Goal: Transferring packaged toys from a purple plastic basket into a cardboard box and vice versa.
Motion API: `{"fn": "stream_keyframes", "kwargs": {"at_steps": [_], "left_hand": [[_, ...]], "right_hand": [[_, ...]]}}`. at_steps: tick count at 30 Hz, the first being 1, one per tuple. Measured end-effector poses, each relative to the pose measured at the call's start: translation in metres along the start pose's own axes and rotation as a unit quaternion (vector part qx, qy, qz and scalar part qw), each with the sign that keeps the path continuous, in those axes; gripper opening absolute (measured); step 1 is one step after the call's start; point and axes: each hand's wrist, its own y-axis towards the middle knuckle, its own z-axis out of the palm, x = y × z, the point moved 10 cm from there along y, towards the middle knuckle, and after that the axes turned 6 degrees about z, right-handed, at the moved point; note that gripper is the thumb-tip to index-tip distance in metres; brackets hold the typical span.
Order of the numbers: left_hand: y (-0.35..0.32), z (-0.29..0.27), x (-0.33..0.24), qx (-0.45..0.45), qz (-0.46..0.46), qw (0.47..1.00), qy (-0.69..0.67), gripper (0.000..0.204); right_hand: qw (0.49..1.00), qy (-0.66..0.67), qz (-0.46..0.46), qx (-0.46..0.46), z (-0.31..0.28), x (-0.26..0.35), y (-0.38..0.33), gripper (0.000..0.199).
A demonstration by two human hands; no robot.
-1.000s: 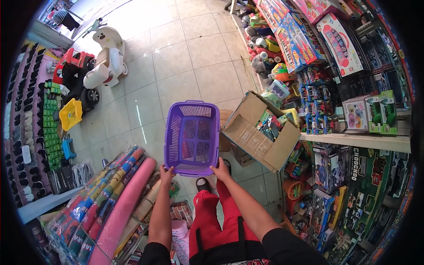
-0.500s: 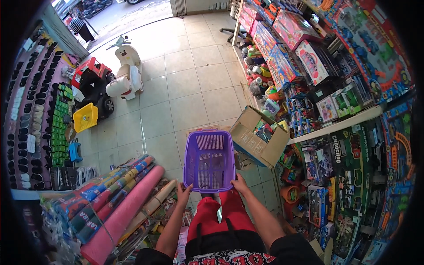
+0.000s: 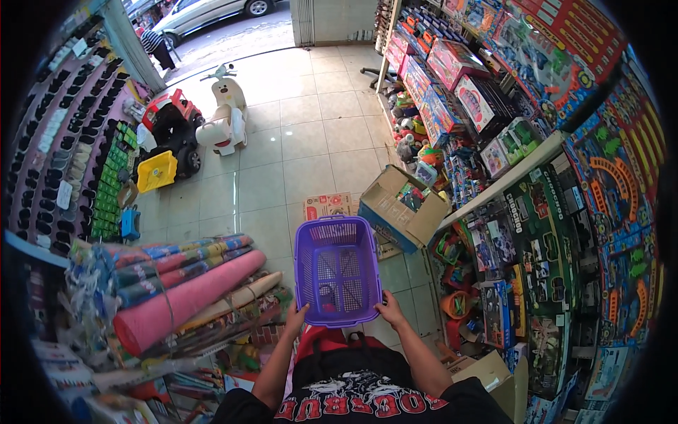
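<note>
A purple plastic basket [image 3: 339, 224] with lattice sides and a grid bottom is held level in front of my body. It has nothing in it; the floor shows through its holes. My left hand [image 3: 296, 318] grips its near left corner, thumb over the rim. At the near right corner, my right hand [image 3: 389, 309] is closed on the rim in the same way. The fingers under the basket are partly hidden. Just beyond its far edge lies a flat printed carton [image 3: 327, 205] on the tiles.
An open cardboard box [image 3: 417, 219] with toys stands right of the basket, beside shelves of boxed toys [image 3: 508, 205]. Wrapped rolls, one pink [image 3: 191, 304], lie at the left. A white ride-on scooter [image 3: 227, 113], a toy car with a yellow bucket [image 3: 157, 172] and a footwear rack [image 3: 63, 141] are farther left.
The basket has come nearer to my body and tilted, so its bottom faces me more fully. My view has shifted; the carton beyond the basket and a car in the street now show.
</note>
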Motion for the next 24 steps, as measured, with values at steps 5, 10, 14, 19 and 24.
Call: {"fn": "stream_keyframes", "kwargs": {"at_steps": [5,10,14,19,24], "left_hand": [[-0.088,0.003,0.006,-0.037,0.036,0.998,-0.036,0.036],[-0.170,-0.003,0.022,-0.072,0.038,0.996,-0.029,0.043],[-0.236,-0.018,0.027,-0.100,0.040,0.994,-0.004,0.045],[-0.300,-0.037,0.039,-0.131,0.102,0.986,0.017,0.048],[-0.366,-0.059,0.063,-0.158,0.098,0.983,0.003,0.049]], "right_hand": [[0.998,-0.054,-0.019,-0.009,-0.014,-0.013,-0.051,0.052],[0.996,-0.086,0.030,0.005,-0.014,-0.048,-0.094,0.053],[0.991,-0.132,0.004,0.011,-0.004,-0.065,-0.133,0.055],[0.979,-0.203,0.003,0.024,0.018,-0.077,-0.169,0.056],[0.948,-0.316,-0.028,0.033,0.048,-0.087,-0.211,0.055]]}}
